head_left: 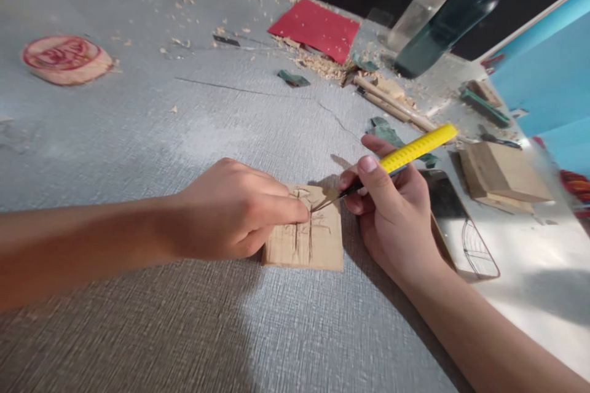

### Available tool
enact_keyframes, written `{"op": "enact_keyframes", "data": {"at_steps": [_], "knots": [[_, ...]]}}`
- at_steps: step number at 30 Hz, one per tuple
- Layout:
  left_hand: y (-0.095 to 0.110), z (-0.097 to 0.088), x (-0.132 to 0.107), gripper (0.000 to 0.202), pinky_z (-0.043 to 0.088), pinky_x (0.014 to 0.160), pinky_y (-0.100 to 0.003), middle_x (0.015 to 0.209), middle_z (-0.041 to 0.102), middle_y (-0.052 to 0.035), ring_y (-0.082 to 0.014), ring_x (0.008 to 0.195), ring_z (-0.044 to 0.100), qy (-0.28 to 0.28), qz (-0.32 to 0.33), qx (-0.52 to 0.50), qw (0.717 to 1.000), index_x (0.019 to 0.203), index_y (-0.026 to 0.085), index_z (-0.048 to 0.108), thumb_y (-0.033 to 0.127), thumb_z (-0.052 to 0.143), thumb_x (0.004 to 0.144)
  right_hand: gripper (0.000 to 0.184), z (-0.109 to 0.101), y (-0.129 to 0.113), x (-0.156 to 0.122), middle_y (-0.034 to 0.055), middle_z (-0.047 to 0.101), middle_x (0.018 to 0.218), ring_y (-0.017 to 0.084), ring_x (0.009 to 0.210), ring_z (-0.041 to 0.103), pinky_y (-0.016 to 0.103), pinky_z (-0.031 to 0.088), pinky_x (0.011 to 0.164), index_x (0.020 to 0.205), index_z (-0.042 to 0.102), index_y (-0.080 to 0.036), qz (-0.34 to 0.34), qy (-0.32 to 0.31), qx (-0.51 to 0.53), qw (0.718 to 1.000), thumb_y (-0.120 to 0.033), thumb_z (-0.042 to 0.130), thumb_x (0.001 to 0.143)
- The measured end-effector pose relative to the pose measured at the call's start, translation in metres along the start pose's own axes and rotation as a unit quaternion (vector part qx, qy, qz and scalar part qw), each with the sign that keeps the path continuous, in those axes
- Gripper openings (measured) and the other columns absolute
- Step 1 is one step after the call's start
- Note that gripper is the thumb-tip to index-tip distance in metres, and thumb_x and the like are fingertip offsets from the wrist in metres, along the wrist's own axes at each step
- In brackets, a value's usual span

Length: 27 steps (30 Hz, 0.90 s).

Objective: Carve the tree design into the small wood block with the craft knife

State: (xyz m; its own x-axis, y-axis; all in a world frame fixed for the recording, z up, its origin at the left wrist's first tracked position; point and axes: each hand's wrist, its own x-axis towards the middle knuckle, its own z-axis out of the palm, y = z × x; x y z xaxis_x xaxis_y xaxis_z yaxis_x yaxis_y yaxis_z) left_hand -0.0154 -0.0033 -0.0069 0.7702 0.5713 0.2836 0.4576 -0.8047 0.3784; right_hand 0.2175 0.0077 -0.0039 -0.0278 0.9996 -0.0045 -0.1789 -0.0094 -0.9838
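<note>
A small square wooden block (pixel 318 245) with carved lines lies on the grey textured table (pixel 184 135). My left hand (pixel 230 209) rests on the block's left side, fingers curled and pressing it down, one fingertip near the blade. My right hand (pixel 391 215) grips a yellow-handled carving tool (pixel 415 150) like a pen. Its metal tip (pixel 322 204) touches the block's upper surface.
A round wooden disc with a red design (pixel 67 59) lies far left. Red paper (pixel 316 27), wood shavings (pixel 322 64), wooden sticks (pixel 391 103), a dark bottle (pixel 442 24), wood blocks (pixel 502 175) and a phone (pixel 456 221) sit at the right. A blue board (pixel 548 73) stands at far right.
</note>
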Motion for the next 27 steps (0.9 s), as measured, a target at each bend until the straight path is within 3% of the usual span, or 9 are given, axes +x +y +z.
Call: {"op": "enact_keyframes", "data": {"at_steps": [4,13,22,27], "knots": [[0.0004,-0.0004,0.0002,0.037,0.043,0.065,-0.028,0.089,0.075,0.0003,-0.014,0.074,0.066,-0.003,0.0,0.0,1.0,0.108,0.024,0.073,0.009,0.044,0.092,0.034,-0.0007,0.0009,-0.0001,-0.0021,0.068,0.067,0.009,0.052,0.051,0.017,0.039,0.045,0.111,0.052,-0.021,-0.005,0.007,-0.004,1.0,-0.029,0.078,0.09],[0.001,0.0012,0.0013,0.038,0.041,0.063,-0.026,0.079,0.072,-0.0005,-0.0139,0.069,0.063,0.014,-0.003,-0.002,1.0,0.104,0.024,0.074,0.009,0.043,0.09,0.027,0.0027,0.0016,-0.0025,-0.0041,0.063,0.068,0.01,0.055,0.054,0.019,0.038,0.044,0.098,0.053,-0.024,-0.011,0.04,-0.002,0.999,-0.032,0.078,0.09],[0.0015,0.0009,0.002,0.037,0.045,0.065,-0.026,0.083,0.074,-0.0002,-0.0135,0.071,0.066,0.021,0.006,0.002,1.0,0.103,0.023,0.073,0.008,0.042,0.089,0.032,0.0011,0.0,-0.0038,-0.0027,0.064,0.069,0.013,0.054,0.054,0.023,0.04,0.045,0.099,0.053,-0.026,-0.005,0.024,-0.027,0.999,-0.038,0.081,0.087],[0.001,0.0007,0.0026,0.035,0.045,0.065,-0.027,0.082,0.074,0.0005,-0.0138,0.069,0.066,0.028,0.017,-0.006,0.999,0.103,0.022,0.072,0.007,0.043,0.09,0.026,0.0023,-0.0001,-0.0047,-0.0017,0.065,0.069,0.012,0.055,0.054,0.022,0.038,0.045,0.095,0.053,-0.026,-0.017,0.047,-0.023,0.998,-0.034,0.077,0.091]]}}
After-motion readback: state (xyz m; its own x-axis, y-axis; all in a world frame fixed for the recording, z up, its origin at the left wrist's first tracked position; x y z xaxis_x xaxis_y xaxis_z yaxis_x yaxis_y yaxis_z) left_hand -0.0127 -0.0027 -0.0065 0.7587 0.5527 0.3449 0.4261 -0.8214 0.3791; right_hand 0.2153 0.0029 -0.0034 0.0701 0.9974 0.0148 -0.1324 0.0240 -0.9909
